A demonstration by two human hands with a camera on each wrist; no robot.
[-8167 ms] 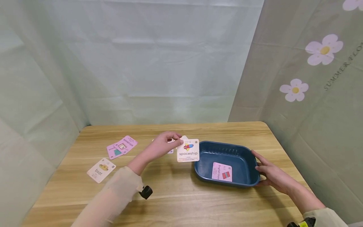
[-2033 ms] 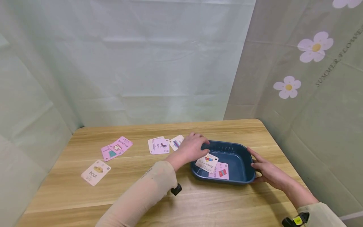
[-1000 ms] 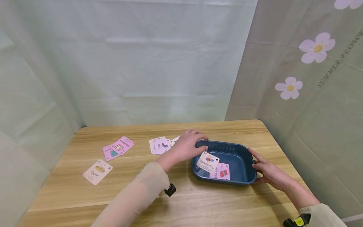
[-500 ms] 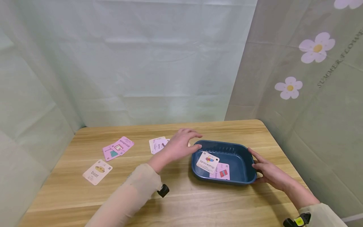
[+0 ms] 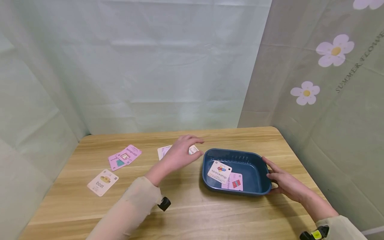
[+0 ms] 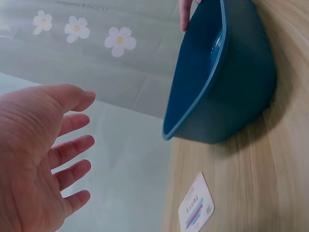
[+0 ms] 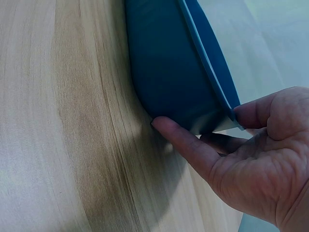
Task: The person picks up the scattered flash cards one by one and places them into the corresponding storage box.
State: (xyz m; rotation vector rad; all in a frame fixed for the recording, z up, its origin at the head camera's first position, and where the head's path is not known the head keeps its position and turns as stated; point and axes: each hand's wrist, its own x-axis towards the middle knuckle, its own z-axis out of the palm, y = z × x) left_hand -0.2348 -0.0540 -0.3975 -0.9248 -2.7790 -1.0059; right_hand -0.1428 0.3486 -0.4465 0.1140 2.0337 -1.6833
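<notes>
Pale cloth (image 5: 162, 66) hangs at 12 o'clock beyond the wooden table (image 5: 210, 216), and flowered cloth (image 5: 330, 133) hangs at 2 o'clock. My left hand (image 5: 179, 154) is above the table, its fingers spread and its thumb well apart from them. At 3 o'clock, seen through that gap, the ferry card (image 5: 193, 149) lies on the wood, partly covered by my hand in the head view. The blue basin (image 5: 253, 176) stands near my left fingertips, between 3 and 4 o'clock. My right hand (image 5: 286, 183) grips its 3 o'clock end, 1 finger at the rim and another low on the outer wall. Inside, the spaceship card (image 5: 220, 171) lies toward 9 o'clock, overlapping the red-book card (image 5: 236, 184) at 6 o'clock. At 9 o'clock from my left hand, a pale card (image 5: 162, 152) shows, mostly hidden. Farther that way, the storybook card (image 5: 129, 154) overlaps a teal-pictured card (image 5: 117, 163); the boat card (image 5: 103, 182) lies between 8 and 9 o'clock.
</notes>
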